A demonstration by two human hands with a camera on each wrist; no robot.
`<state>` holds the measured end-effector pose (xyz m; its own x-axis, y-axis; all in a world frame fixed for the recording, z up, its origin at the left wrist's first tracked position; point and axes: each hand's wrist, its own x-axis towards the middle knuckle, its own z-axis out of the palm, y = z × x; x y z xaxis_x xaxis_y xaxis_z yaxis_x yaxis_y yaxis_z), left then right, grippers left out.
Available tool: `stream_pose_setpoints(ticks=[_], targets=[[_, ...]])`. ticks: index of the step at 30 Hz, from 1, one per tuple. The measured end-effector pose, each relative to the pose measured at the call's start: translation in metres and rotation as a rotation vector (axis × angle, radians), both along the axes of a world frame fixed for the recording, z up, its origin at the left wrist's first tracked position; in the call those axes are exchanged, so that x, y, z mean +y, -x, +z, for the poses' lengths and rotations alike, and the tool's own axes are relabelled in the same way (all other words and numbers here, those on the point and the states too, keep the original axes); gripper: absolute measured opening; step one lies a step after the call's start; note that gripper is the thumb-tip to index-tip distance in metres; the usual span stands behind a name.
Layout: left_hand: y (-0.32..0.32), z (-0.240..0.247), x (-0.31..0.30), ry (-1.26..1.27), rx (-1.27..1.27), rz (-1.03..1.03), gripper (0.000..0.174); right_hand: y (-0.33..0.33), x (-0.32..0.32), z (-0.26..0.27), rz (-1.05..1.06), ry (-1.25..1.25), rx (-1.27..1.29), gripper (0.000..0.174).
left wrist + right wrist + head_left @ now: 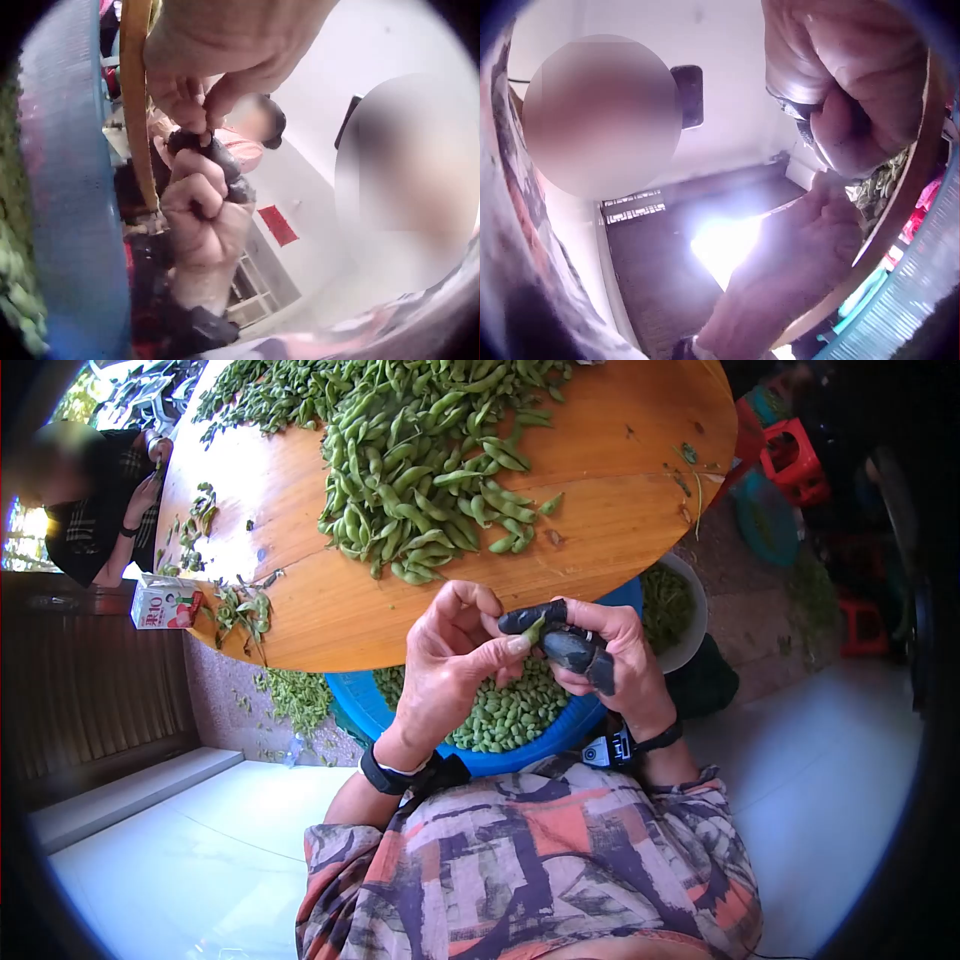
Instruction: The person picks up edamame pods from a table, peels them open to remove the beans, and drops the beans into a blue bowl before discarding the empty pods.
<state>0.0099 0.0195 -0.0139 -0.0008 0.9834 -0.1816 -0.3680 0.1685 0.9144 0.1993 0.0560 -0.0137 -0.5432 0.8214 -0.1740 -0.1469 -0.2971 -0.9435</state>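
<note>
Between both hands, over the basin, is a green soybean pod (534, 631). My left hand (447, 665) pinches it with thumb and forefinger. My right hand (625, 665), with black wrapping (568, 651) on its thumb and forefinger, grips the pod's other end. In the left wrist view, the fingertips of the left hand (225, 56) meet those of the right hand (201, 202); the pod itself is hidden there. Below them, a blue basin (352, 700) holds many shelled green beans (512, 717). A large heap of soybean pods (410, 490) lies on the table just beyond.
The round wooden table (600, 510) has its near edge right in front of the hands. A drink carton (160, 603) and plant scraps (240, 610) are at its left. Another person (100, 510) sits beyond. A pale bowl (690, 645) and red stools (795, 460) stand right.
</note>
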Motion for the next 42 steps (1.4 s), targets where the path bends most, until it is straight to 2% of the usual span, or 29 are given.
stream_pose_setpoints(ticks=[2, 5, 6, 7, 8, 9, 10, 11, 13, 14, 17, 19, 21, 23, 26, 30, 32, 38, 42], targets=[[0.003, 0.0, 0.0, 0.136, -0.396, -0.192, 0.028, -0.003, 0.004, 0.001, 0.081, 0.196, 0.218, 0.024], [0.001, 0.005, 0.0, 0.191, -0.482, -0.181, 0.026, -0.004, 0.003, 0.002, 0.108, 0.162, 0.152, 0.02], [0.0, 0.006, 0.001, 0.192, -0.411, -0.162, 0.03, -0.001, 0.002, 0.005, 0.11, 0.165, 0.153, 0.02], [0.0, 0.006, -0.001, 0.195, -0.409, -0.161, 0.03, 0.003, 0.001, 0.01, 0.058, -0.019, 0.007, 0.019], [-0.002, 0.006, -0.002, 0.093, -0.173, -0.146, 0.033, 0.005, -0.001, 0.013, 0.005, -0.202, -0.14, 0.018], [-0.003, 0.006, -0.004, -0.012, 0.063, -0.131, 0.035, 0.004, -0.002, 0.011, 0.004, -0.202, -0.138, 0.018], [-0.002, -0.005, -0.005, -0.17, 0.19, -0.128, 0.038, 0.004, -0.003, 0.007, 0.021, -0.304, -0.23, 0.019], [0.0, -0.005, -0.006, -0.168, 0.191, -0.13, 0.038, 0.003, -0.005, 0.006, 0.037, -0.405, -0.324, 0.02], [0.005, -0.006, -0.009, -0.288, 0.677, -0.17, 0.032, 0.004, -0.006, 0.01, 0.027, -0.463, -0.305, 0.02], [0.004, -0.006, -0.009, -0.387, 0.791, -0.141, 0.026, 0.005, -0.007, 0.007, -0.008, -0.519, -0.327, 0.022], [0.005, -0.008, -0.009, -0.429, 0.831, -0.146, 0.026, 0.009, -0.012, 0.001, -0.083, -0.639, -0.375, 0.027], [0.001, -0.004, -0.009, -0.386, 0.773, -0.137, 0.026, 0.014, -0.018, -0.002, -0.125, -0.702, -0.402, 0.031], [-0.004, -0.001, -0.009, -0.343, 0.715, -0.13, 0.028, 0.02, -0.027, -0.004, -0.233, -0.864, -0.546, 0.036], [-0.01, 0.0, -0.01, -0.156, 0.573, -0.093, 0.031, 0.025, -0.033, -0.008, -0.242, -0.908, -0.565, 0.037], [-0.015, 0.002, -0.009, -0.14, 0.589, -0.057, 0.034, 0.03, -0.035, -0.01, -0.336, -0.995, -0.558, 0.036], [-0.016, -0.002, -0.013, -0.123, 0.499, -0.048, 0.035, 0.024, -0.03, -0.014, -0.331, -0.979, -0.534, 0.037], [-0.016, -0.007, -0.014, -0.128, 0.358, -0.029, 0.038, 0.02, -0.026, -0.012, -0.282, -0.907, -0.487, 0.036], [-0.019, -0.005, -0.013, -0.154, 0.457, -0.036, 0.04, 0.019, -0.028, -0.015, -0.288, -0.882, -0.432, 0.032], [-0.013, -0.005, -0.014, -0.113, 0.372, -0.061, 0.036, 0.021, -0.027, -0.017, -0.276, -0.896, -0.482, 0.036]])
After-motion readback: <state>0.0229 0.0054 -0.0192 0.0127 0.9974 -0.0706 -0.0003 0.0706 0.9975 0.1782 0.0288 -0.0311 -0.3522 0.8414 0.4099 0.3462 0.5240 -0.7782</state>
